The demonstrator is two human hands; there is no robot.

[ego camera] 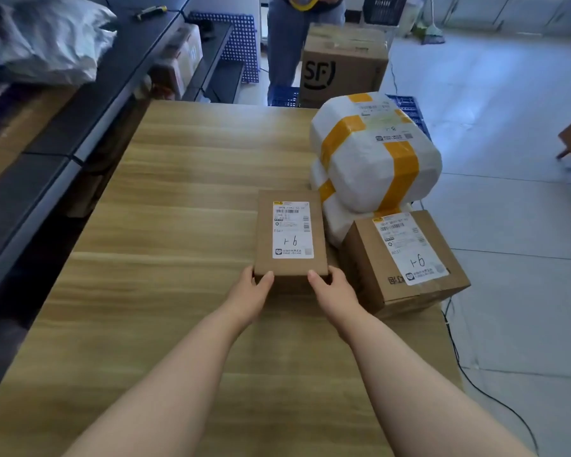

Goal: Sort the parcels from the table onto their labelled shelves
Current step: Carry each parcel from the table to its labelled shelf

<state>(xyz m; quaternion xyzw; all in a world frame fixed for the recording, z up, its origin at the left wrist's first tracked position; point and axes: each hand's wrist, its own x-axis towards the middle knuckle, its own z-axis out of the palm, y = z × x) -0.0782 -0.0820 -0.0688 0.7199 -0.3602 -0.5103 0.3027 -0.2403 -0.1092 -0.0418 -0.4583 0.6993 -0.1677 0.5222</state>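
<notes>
Two boxes centre right, flat box (290, 232) and big box (404, 262), plus one bundle (376, 156); I grip the flat box with left hand (249, 296) and right hand (335, 291).

"SF" on far carton (343, 65), "1-6" on flat box (290, 237)

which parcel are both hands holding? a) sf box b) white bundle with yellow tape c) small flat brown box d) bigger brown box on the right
c: the left hand and right hand grip the near corners of the small flat brown box, thumbs on its top.
</notes>
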